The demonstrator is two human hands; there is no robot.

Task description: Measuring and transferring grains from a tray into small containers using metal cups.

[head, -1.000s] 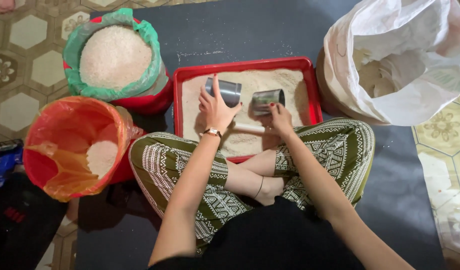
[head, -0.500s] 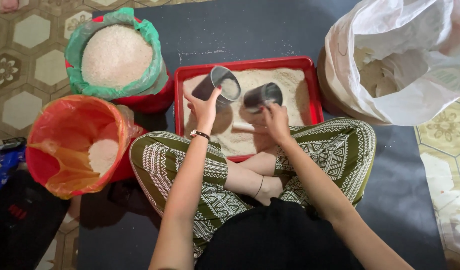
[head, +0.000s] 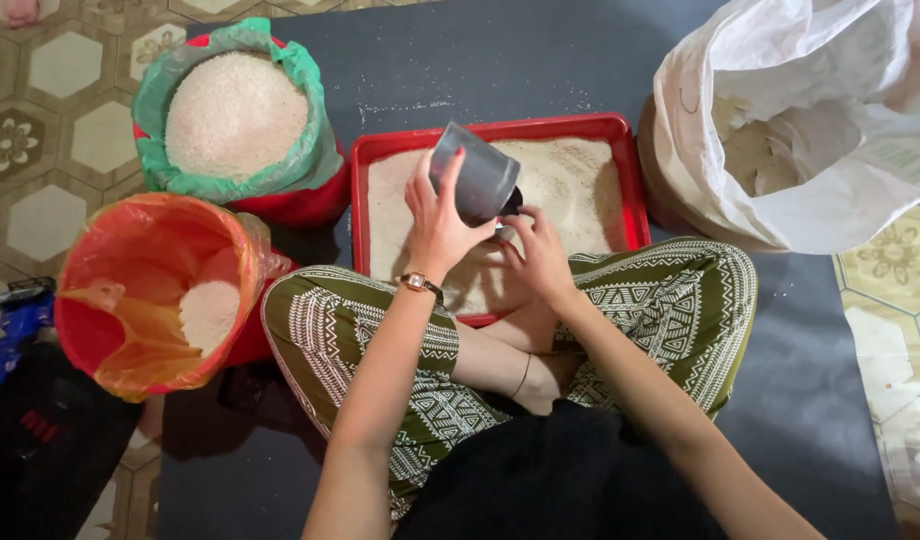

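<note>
The left hand [head: 438, 222] wraps its fingers around a shiny grey metal cup [head: 475, 183], tipped over the red tray [head: 620, 128] of rice. The right hand [head: 540, 255] pinches a second cup, mostly hidden underneath.

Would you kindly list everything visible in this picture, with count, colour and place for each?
metal cup: one visible, grey, tilted above the tray in the left hand; a second is mostly hidden under it
tray: one, red, holding white rice, in front of the knees
green-lined tub: one, red with green liner, full of rice, upper left
orange-lined tub: one, red with orange liner, a little rice, left
sack: one, white, open, upper right
mat: one, dark, under everything
wristwatch: one, on left wrist
left hand: grips the cup
right hand: below the cup, over the tray
</note>
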